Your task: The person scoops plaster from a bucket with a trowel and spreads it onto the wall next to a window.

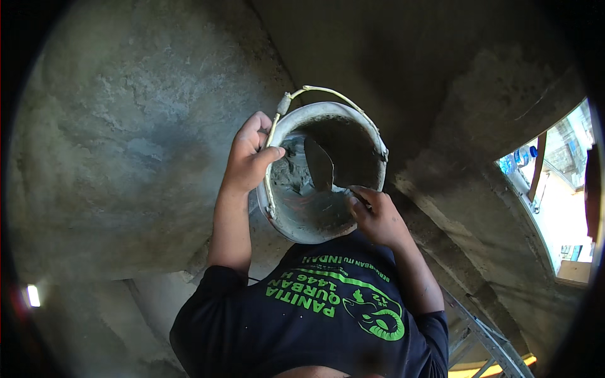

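A pale bucket [372, 126] is tilted in front of my chest, its mouth facing me. Its wire handle [334, 93] arches over the far side of the rim. My left hand [250, 154] grips the rim at the left, thumb on the inner side. In my right hand [375, 214], near the right side of the rim, is the handle of a trowel. The dark trowel blade [319, 165] reaches into the bucket. Wet grey mortar [291, 169] clings to the bucket's inside at the left, next to the blade. My fingers hide most of the trowel handle.
Rough grey cement surfaces [138, 145] surround me. To the right, a bright opening [561, 189] shows a blue-capped plastic bottle [524, 155] at its edge. A metal ladder [485, 340] stands at the lower right. A small bright light [33, 295] shows at the lower left.
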A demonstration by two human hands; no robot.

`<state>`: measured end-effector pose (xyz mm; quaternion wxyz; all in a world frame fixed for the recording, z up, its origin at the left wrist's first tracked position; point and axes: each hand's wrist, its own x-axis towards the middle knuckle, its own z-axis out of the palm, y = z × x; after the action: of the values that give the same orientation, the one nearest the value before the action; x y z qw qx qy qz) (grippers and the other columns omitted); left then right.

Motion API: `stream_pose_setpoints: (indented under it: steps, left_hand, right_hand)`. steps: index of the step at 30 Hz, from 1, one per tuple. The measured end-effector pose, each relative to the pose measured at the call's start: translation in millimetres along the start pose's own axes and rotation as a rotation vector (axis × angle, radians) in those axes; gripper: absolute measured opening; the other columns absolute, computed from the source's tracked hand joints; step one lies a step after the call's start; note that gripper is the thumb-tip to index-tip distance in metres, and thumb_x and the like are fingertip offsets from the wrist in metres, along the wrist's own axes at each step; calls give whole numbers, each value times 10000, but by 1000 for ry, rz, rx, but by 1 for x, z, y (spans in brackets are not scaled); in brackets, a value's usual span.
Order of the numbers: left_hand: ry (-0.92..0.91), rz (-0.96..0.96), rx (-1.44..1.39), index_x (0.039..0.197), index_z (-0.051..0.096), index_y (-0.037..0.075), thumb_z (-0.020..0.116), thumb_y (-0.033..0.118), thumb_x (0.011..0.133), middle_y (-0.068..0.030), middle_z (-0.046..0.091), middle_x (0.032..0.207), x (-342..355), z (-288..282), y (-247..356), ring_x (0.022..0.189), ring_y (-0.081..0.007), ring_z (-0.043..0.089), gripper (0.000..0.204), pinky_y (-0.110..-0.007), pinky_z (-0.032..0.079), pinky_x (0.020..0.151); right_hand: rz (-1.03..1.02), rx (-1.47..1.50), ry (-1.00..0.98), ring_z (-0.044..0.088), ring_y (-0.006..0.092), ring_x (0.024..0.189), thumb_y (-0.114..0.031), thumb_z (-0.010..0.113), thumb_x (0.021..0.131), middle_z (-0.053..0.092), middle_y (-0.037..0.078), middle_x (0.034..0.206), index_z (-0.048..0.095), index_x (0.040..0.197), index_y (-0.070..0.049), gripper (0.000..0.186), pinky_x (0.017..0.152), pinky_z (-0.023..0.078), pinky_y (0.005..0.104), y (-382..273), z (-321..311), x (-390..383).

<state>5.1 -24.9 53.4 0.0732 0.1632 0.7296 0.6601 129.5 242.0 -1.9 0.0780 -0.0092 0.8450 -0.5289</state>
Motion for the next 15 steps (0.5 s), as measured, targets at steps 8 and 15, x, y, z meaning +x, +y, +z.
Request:
stream_pose_setpoints:
  steps: [8,15]
  left_hand:
    - [-87,30,82,1034,457,67,617,-18,800,-25,612,796,2,2,17,706,-39,542,295,-205,402,638]
    - [-106,20,109,1037,455,65,609,-32,809,-36,626,796,-1,3,19,694,-44,557,292,-208,415,631]
  right_hand:
    - [159,163,-200,675,247,731,-242,573,1025,687,160,809,679,1192,20,329,687,524,366,-8,3,13]
    - [57,507,-292,547,92,564,-256,482,1096,586,8,687,670,1028,-4,322,523,455,271,25,27,23]
